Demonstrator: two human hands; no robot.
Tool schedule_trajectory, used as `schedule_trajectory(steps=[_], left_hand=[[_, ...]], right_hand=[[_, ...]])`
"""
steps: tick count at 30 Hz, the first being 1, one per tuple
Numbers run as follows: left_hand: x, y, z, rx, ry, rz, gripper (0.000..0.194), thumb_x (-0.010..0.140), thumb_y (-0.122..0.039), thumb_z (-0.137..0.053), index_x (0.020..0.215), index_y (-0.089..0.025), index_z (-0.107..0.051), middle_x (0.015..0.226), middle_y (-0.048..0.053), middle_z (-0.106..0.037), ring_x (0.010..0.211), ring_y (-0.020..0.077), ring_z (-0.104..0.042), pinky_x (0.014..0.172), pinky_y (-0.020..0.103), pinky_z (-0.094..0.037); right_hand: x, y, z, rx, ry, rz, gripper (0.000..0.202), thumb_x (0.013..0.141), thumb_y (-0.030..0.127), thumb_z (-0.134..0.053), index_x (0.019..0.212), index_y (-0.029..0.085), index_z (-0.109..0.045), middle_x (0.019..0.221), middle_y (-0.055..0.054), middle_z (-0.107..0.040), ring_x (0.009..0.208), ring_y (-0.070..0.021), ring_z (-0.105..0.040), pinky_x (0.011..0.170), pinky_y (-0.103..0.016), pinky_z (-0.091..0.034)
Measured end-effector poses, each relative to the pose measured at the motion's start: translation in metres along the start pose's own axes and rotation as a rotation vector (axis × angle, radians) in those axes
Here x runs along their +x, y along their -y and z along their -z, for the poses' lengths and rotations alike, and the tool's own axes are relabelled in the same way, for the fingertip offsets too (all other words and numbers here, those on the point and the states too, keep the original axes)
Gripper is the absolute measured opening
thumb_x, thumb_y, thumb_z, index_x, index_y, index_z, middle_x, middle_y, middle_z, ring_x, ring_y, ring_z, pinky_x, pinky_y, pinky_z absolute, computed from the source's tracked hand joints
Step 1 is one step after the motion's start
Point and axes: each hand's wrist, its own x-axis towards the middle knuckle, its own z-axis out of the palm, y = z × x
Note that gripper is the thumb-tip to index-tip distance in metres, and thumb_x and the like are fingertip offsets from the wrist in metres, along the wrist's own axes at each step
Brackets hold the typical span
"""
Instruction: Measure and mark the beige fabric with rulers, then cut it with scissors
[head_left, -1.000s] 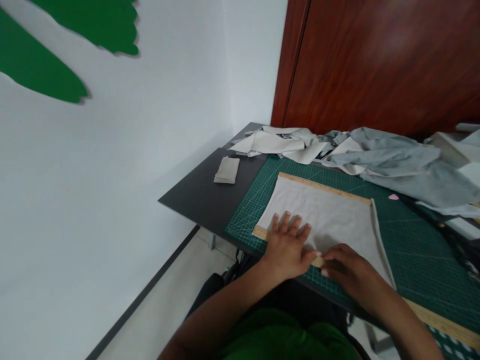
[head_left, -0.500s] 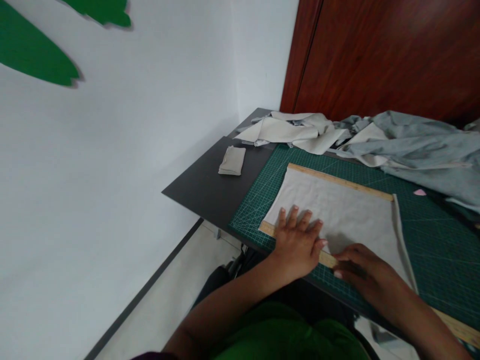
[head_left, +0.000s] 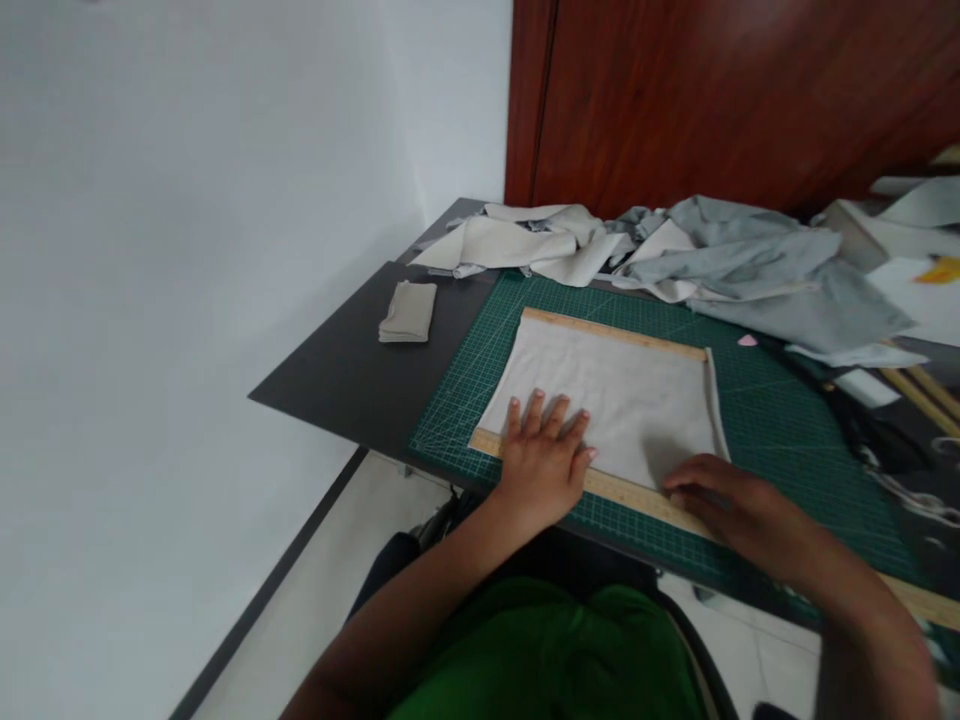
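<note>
A pale rectangular piece of fabric [head_left: 622,400] lies flat on the green cutting mat [head_left: 772,440]. One wooden ruler [head_left: 615,331] runs along its far edge; a longer wooden ruler [head_left: 626,490] lies along its near edge and continues to the right under my right forearm. My left hand [head_left: 544,460] is spread flat, pressing on the fabric and the near ruler. My right hand [head_left: 724,500] is at the near edge further right, its thumb and fingers pinched together on the fabric edge by the ruler. The right fingertips are partly hidden.
A folded beige cloth [head_left: 408,312] lies on the dark table [head_left: 322,380] at left. Crumpled grey and cream fabric [head_left: 757,265] lines the back. At right are black-handled scissors [head_left: 877,440], a white block [head_left: 867,388] and a pink chip [head_left: 748,341].
The view has turned to the right, bringing the scissors and white block into sight. My right hand has slid rightward along the near ruler; my left hand stays spread on the fabric.
</note>
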Motion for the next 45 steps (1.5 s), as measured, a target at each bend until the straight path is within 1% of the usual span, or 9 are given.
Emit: schedule_trajectory(steps=[4, 8, 12, 17, 22, 25, 29, 38, 45], left_hand=[[0.004, 0.001, -0.001, 0.015, 0.021, -0.001, 0.050, 0.107, -0.050, -0.042, 0.153, -0.032, -0.054, 0.165, 0.001, -0.046, 0.159, 0.0357, -0.027, 0.131, 0.063, -0.012], [0.007, 0.002, -0.001, 0.021, 0.020, -0.009, 0.050, 0.107, -0.048, -0.042, 0.153, -0.031, -0.054, 0.165, 0.001, -0.047, 0.159, 0.0368, -0.027, 0.131, 0.064, -0.012], [0.008, 0.003, -0.003, 0.040, 0.004, -0.018, 0.049, 0.107, -0.048, -0.042, 0.152, -0.033, -0.055, 0.164, 0.000, -0.048, 0.159, 0.0360, -0.029, 0.130, 0.064, -0.013], [0.009, 0.004, -0.003, 0.087, -0.003, -0.042, 0.051, 0.109, -0.048, -0.038, 0.153, -0.029, -0.055, 0.165, 0.002, -0.047, 0.158, 0.0373, -0.029, 0.130, 0.064, -0.015], [0.011, 0.004, -0.002, 0.106, -0.006, -0.053, 0.050, 0.109, -0.046, -0.038, 0.152, -0.028, -0.056, 0.164, 0.004, -0.048, 0.157, 0.0387, -0.032, 0.128, 0.066, -0.018], [0.012, 0.004, -0.002, 0.114, -0.020, -0.059, 0.051, 0.109, -0.045, -0.037, 0.151, -0.027, -0.057, 0.163, 0.005, -0.049, 0.157, 0.0386, -0.032, 0.128, 0.066, -0.019], [0.013, 0.004, -0.002, 0.110, -0.017, -0.062, 0.051, 0.109, -0.045, -0.036, 0.151, -0.026, -0.057, 0.162, 0.005, -0.050, 0.157, 0.0386, -0.032, 0.128, 0.066, -0.019], [0.012, 0.005, -0.002, 0.119, -0.008, -0.056, 0.049, 0.109, -0.045, -0.041, 0.153, -0.028, -0.056, 0.164, 0.005, -0.048, 0.158, 0.0376, -0.030, 0.129, 0.065, -0.017], [0.006, 0.007, -0.002, 0.117, -0.012, -0.047, 0.048, 0.109, -0.047, -0.043, 0.152, -0.032, -0.056, 0.164, 0.002, -0.048, 0.157, 0.0357, -0.032, 0.129, 0.063, -0.021]], right_hand=[[-0.020, -0.016, 0.019, -0.032, 0.007, -0.114, 0.027, 0.095, 0.045, -0.057, 0.100, 0.028, -0.077, 0.105, -0.007, -0.075, 0.101, -0.0264, -0.069, 0.092, -0.039, -0.055], [-0.034, -0.025, 0.029, -0.006, 0.010, -0.231, 0.025, 0.089, 0.041, -0.061, 0.105, 0.029, -0.076, 0.109, -0.006, -0.076, 0.107, -0.0273, -0.068, 0.097, -0.042, -0.053], [-0.038, -0.028, 0.033, 0.016, 0.014, -0.255, 0.022, 0.088, 0.038, -0.061, 0.101, 0.029, -0.076, 0.106, -0.005, -0.077, 0.103, -0.0267, -0.069, 0.094, -0.042, -0.054], [-0.038, -0.031, 0.035, 0.033, 0.001, -0.266, 0.021, 0.086, 0.034, -0.062, 0.100, 0.028, -0.076, 0.101, -0.003, -0.076, 0.098, -0.0249, -0.070, 0.090, -0.039, -0.054], [-0.032, -0.011, 0.029, -0.129, -0.018, -0.279, 0.018, 0.091, 0.031, -0.058, 0.093, 0.027, -0.076, 0.096, -0.005, -0.074, 0.095, -0.0251, -0.068, 0.086, -0.038, -0.051], [-0.023, 0.011, 0.020, -0.236, -0.050, -0.185, 0.016, 0.091, 0.026, -0.059, 0.090, 0.026, -0.075, 0.098, -0.006, -0.074, 0.104, -0.0273, -0.066, 0.093, -0.041, -0.048], [-0.011, 0.029, 0.009, -0.212, -0.004, -0.073, 0.017, 0.092, 0.018, -0.055, 0.093, 0.024, -0.072, 0.097, -0.006, -0.073, 0.097, -0.0239, -0.066, 0.088, -0.037, -0.048], [-0.009, 0.022, 0.004, -0.150, -0.002, -0.098, 0.017, 0.087, 0.015, -0.054, 0.094, 0.023, -0.067, 0.099, -0.006, -0.071, 0.101, -0.0252, -0.063, 0.090, -0.039, -0.047], [-0.007, 0.017, -0.004, -0.105, 0.040, -0.150, 0.013, 0.088, 0.018, -0.052, 0.091, 0.024, -0.064, 0.099, -0.007, -0.069, 0.101, -0.0263, -0.062, 0.091, -0.041, -0.045]])
